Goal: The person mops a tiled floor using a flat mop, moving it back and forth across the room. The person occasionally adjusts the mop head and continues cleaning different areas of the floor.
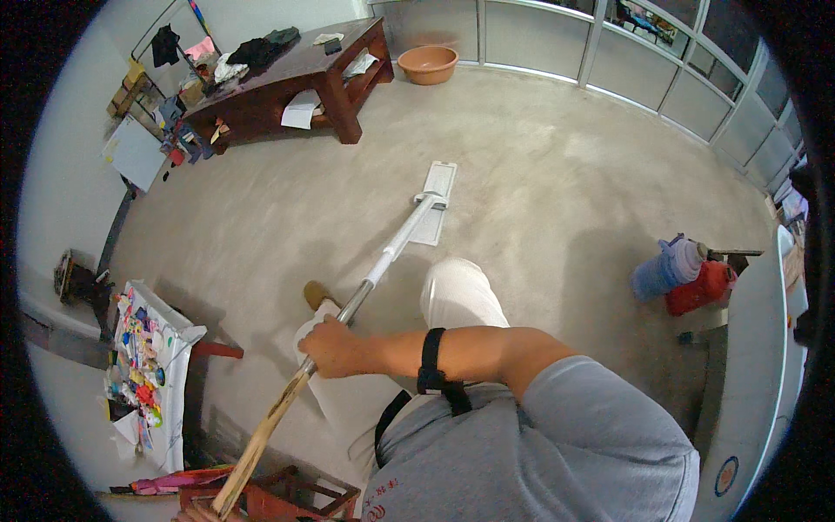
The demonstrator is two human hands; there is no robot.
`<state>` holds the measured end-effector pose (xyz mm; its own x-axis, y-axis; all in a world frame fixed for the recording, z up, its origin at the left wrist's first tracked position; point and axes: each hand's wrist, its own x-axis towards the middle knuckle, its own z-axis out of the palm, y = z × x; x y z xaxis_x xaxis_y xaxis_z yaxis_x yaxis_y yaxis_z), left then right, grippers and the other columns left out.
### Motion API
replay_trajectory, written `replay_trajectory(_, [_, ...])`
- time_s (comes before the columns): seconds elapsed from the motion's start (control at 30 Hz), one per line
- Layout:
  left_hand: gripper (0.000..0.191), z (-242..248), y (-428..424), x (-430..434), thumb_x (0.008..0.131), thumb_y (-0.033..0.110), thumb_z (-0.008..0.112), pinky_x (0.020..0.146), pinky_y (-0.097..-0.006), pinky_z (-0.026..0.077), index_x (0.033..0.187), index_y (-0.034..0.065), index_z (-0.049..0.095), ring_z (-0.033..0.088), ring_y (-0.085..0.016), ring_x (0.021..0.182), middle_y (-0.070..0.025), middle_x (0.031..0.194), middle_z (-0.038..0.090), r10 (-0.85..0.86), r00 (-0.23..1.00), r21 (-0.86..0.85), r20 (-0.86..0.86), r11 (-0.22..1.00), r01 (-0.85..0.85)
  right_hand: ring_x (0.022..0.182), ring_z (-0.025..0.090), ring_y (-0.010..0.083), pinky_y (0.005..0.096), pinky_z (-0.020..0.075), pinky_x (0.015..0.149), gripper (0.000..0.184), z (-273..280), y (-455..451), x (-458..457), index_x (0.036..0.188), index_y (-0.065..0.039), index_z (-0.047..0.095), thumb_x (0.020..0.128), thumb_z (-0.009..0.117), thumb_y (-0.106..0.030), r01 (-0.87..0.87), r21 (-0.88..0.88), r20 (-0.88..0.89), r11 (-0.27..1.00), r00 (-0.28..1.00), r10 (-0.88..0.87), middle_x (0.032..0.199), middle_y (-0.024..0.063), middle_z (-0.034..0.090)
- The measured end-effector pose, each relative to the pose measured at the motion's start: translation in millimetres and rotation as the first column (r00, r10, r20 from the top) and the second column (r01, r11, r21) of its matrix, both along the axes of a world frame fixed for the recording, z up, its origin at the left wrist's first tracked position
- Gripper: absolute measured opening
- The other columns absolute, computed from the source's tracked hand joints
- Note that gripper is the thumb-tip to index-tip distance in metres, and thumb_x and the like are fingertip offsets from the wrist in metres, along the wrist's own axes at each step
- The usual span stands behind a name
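Observation:
A flat mop's long pole (355,303) slants from the bottom left up to its white rectangular head (435,203), which lies on the pale floor in front of my legs. My right hand (331,349) is wrapped around the pole where the metal tube meets the wooden part. Low in the picture, at the wooden end of the pole, my left hand (207,514) grips it; the picture's bottom edge cuts this hand off. A black strap circles my right arm.
A dark wooden table (297,59) with clothes stands at the upper left, beside an orange basin (428,64). At left is a small table (175,391) of toys. A red stool (280,499) stands lower left. Blue and red containers (698,287) stand right, near a white appliance (750,365).

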<state>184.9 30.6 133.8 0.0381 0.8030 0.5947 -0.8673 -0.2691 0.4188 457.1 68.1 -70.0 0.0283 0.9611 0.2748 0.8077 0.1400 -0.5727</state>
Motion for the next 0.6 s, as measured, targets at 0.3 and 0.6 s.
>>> replay_trajectory(0.3, [0.036, 25, 13, -67, 0.098, 0.035, 0.045, 0.05, -0.0258, 0.034, 0.071, 0.0124, 0.042, 0.032, -0.008, 0.048, 0.0035, 0.057, 0.034, 0.142, 0.99, 0.403, 0.004, 0.906, -0.132, 0.07, 0.062, 0.0305, 0.0431, 0.0416, 0.071, 0.014, 19, 50, -86, 0.067, -0.01, 0.061, 0.065, 0.068, -0.023, -0.345, -0.002, -0.06, 0.939, 0.937, 0.344, 0.069, 0.01, 0.063])
replay_trajectory(0.6, [0.03, -9, 80, -67, 0.099, 0.027, 0.045, 0.046, -0.026, 0.03, 0.073, 0.0119, 0.045, 0.03, -0.01, 0.045, 0.0029, 0.056, 0.034, 0.368, 0.929, 0.11, 0.031, 0.923, -0.369, 0.073, 0.063, 0.0316, 0.0456, 0.0446, 0.07, 0.018, -50, 139, -45, 0.074, -0.01, 0.061, 0.067, 0.069, -0.025, -0.293, 0.055, 0.126, 0.955, 0.951, 0.284, 0.072, 0.0108, 0.063])
